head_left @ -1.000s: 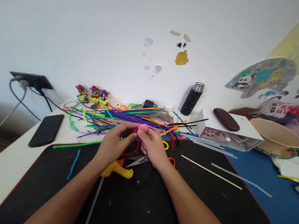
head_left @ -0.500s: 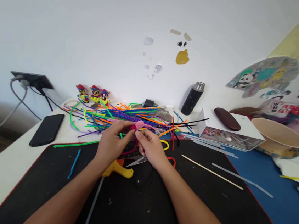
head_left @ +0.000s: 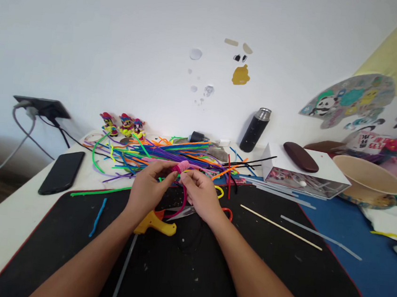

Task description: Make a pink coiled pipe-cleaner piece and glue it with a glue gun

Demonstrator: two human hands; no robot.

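Between my two hands is a small pink and magenta coil of pipe cleaner (head_left: 181, 166), held over the black mat. My left hand (head_left: 150, 186) pinches it from the left between thumb and fingers. At its right side, my right hand (head_left: 201, 193) has thumb and fingertips closed by a magenta pipe cleaner (head_left: 183, 199), whose loose end curves down below. Scissors (head_left: 186, 211) with red and yellow handles lie partly hidden under my right hand. Below my left hand rests a yellow glue gun (head_left: 157, 223), its front covered by the wrist.
A heap of coloured pipe cleaners (head_left: 169, 152) spreads behind my hands. Around the mat (head_left: 177, 278) are a phone (head_left: 61, 172), small figures (head_left: 126, 124), a black flask (head_left: 255, 130), a white box (head_left: 309, 174) and a tan bowl (head_left: 369, 178). A wooden stick (head_left: 280, 227) lies on the right.
The magenta pipe cleaner's loose end has swung to the right and lower, now crossing in front of the scissor blades. Both hands stay almost in place around the coil.
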